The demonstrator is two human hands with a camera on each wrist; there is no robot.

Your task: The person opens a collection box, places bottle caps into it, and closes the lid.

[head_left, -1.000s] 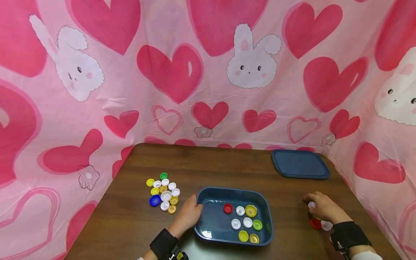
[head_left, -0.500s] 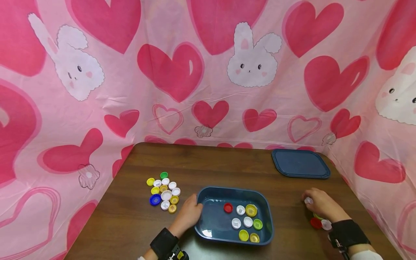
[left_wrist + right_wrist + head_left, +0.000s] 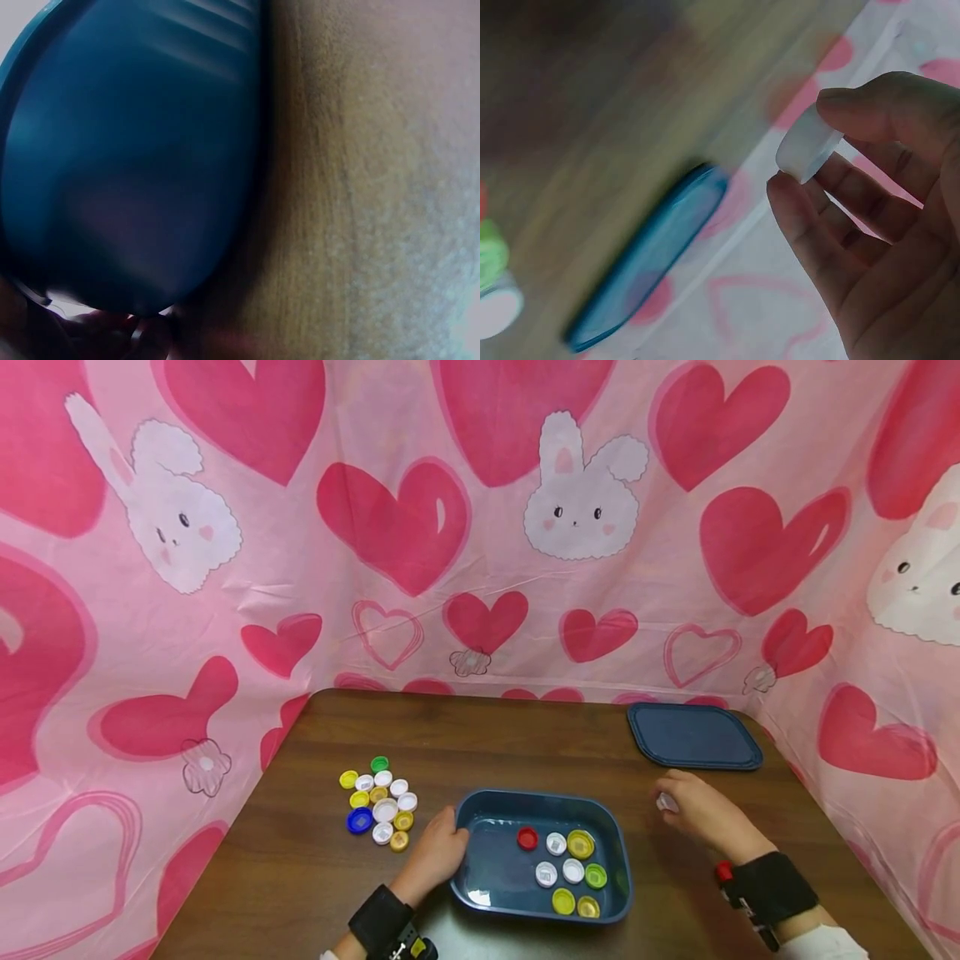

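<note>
Right hand (image 3: 705,814) has lifted one white cap (image 3: 666,802) toward the tray (image 3: 487,881), pinching it.
Left hand (image 3: 435,853) grips the tray's 9 o'clock rim; seven caps inside.

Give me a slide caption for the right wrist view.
Right hand pinching a white bottle cap above the wooden table.

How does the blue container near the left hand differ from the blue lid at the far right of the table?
The blue container is deep, with raised walls; the blue lid lies flat. The container holds bottle caps of several colours; nothing lies on the lid. The left hand holds the container's rim, while the lid is untouched, beyond the right hand, which pinches a white cap. Both are dark blue rounded rectangles on the table.
</note>
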